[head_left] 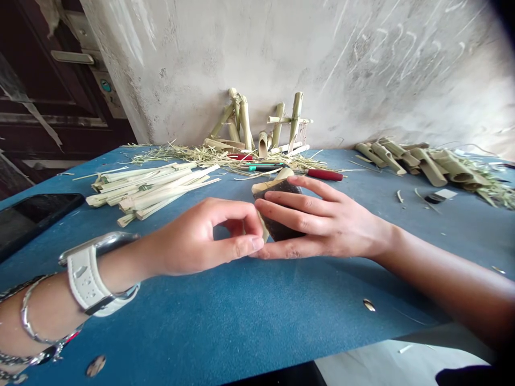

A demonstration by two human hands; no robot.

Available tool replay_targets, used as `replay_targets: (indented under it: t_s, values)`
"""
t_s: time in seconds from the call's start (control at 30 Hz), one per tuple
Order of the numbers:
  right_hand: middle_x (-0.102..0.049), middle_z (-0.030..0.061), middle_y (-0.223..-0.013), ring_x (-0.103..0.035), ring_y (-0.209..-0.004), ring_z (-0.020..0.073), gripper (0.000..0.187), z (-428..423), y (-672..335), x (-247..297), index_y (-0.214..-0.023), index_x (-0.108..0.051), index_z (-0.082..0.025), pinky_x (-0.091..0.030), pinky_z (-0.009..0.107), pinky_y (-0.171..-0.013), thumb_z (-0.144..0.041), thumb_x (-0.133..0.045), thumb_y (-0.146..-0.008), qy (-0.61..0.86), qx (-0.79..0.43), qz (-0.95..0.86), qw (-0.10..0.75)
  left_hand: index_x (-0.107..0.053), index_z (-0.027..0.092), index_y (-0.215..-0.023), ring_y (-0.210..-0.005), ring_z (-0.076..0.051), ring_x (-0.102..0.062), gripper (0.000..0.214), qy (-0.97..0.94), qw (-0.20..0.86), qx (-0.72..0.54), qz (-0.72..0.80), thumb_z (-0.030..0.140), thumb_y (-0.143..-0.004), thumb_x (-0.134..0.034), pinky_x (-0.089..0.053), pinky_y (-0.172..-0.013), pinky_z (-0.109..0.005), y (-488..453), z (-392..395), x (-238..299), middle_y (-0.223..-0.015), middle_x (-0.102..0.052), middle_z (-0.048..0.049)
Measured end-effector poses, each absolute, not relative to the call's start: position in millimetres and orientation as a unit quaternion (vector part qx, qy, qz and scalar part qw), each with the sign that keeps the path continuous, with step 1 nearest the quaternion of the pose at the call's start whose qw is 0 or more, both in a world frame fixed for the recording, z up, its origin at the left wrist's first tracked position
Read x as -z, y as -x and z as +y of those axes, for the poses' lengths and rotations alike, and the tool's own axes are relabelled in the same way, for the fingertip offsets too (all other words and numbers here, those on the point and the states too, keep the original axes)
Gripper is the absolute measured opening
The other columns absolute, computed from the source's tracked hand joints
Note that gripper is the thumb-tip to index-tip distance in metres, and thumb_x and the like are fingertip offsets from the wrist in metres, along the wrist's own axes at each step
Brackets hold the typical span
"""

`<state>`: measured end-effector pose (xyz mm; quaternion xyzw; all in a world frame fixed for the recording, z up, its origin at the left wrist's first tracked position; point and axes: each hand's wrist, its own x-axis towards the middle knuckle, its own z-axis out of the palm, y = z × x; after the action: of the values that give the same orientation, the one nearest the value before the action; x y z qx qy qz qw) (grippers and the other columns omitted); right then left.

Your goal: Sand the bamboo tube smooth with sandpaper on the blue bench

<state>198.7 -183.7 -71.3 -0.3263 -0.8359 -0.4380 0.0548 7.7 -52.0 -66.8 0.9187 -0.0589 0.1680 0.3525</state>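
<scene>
Right hand: closed over the dark curved shell, steadying it.
Left hand: curled at its edge; grip unclear.

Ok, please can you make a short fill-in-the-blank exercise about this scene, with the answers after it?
The right hand covers a ____ curved piece. The left hand wears a ____ watch. The table under the hands is ____.

Answers: dark; white; blue
</scene>
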Motion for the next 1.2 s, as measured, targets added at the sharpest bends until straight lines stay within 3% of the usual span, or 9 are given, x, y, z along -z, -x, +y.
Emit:
replay_targets:
  t_s: [0.3,0.5,0.67,1.2]
  values:
    - [-0.053,0.0009,-0.126,-0.046,-0.120,0.0165,0.047,-183.4,-198.8,71.4,-0.131,-0.044,-0.038,-0.037,0.040,-0.104,-0.020,-0.055,-0.090,0.339,0.435,-0.833,0.055,-0.057,0.019,-0.073,-0.048,-0.006,-0.052,0.014,-0.917,0.365,-0.159,-0.027,0.019,-0.084,-0.048,-0.042,-0.044,-0.014,-5.7,-51.0,67.9,-0.062,-0.060,0.0050]
    - [-0.055,0.0037,-0.124,-0.046,-0.121,0.0179,0.043,-182.7,-202.1,71.0,-0.131,-0.045,-0.031,-0.039,0.041,-0.102,-0.014,-0.046,-0.093,0.347,0.431,-0.831,0.053,-0.058,0.020,-0.084,-0.066,-0.008,-0.061,0.008,-0.914,0.357,-0.191,-0.033,0.018,-0.083,-0.050,-0.049,-0.059,-0.016,-4.7,-46.7,70.8,-0.077,-0.065,0.0032]
    - [-0.055,0.0079,-0.126,-0.046,-0.121,0.0191,0.043,-181.4,-205.4,71.3,-0.133,-0.045,-0.024,-0.037,0.042,-0.103,-0.013,-0.049,-0.091,0.352,0.420,-0.834,0.066,-0.059,0.020,-0.083,-0.064,-0.007,-0.058,0.003,-0.914,0.316,-0.255,-0.011,0.022,-0.080,-0.057,-0.048,-0.060,-0.016,-6.8,-47.6,72.8,-0.078,-0.063,0.0039]
    - [-0.052,0.0094,-0.128,-0.045,-0.121,0.0200,0.036,-178.4,-209.2,74.3,-0.130,-0.046,-0.022,-0.039,0.045,-0.101,-0.018,-0.045,-0.094,0.360,0.424,-0.829,0.053,-0.064,0.024,-0.089,-0.068,-0.007,-0.058,0.012,-0.922,0.262,-0.281,-0.041,0.017,-0.083,-0.056,-0.046,-0.064,-0.018,-9.3,-47.4,72.2,-0.079,-0.064,0.0056]
